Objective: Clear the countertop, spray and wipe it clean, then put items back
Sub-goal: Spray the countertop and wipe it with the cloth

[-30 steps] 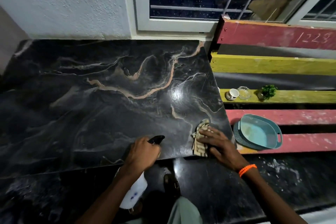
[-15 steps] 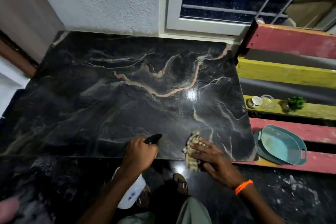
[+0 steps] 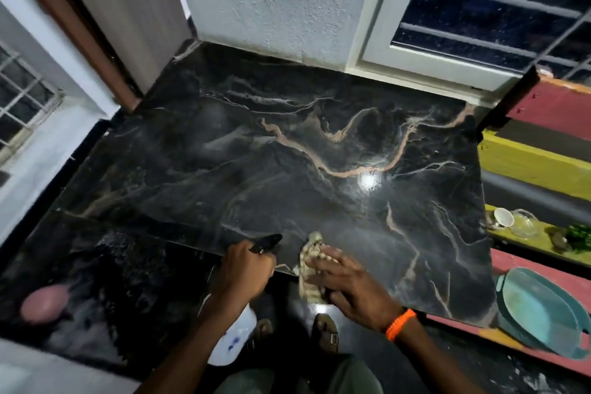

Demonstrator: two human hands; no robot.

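Head view: left hand [image 3: 244, 272] grips the spray bottle [image 3: 233, 337] at the counter [image 3: 287, 169] edge; right hand [image 3: 351, 288] presses flat, fingers extended, on the cloth [image 3: 308, 269].

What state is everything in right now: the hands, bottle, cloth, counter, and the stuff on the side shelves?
Left hand: grips the spray bottle.
Spray bottle: held upright, nozzle aimed over the counter.
Right hand: fingers flat, pressing the cloth.
Cloth: crumpled, at the counter's front edge.
Counter: bare, glossy.
Cup: tipped on its side on the shelf.
Tubs: stacked, tilted.
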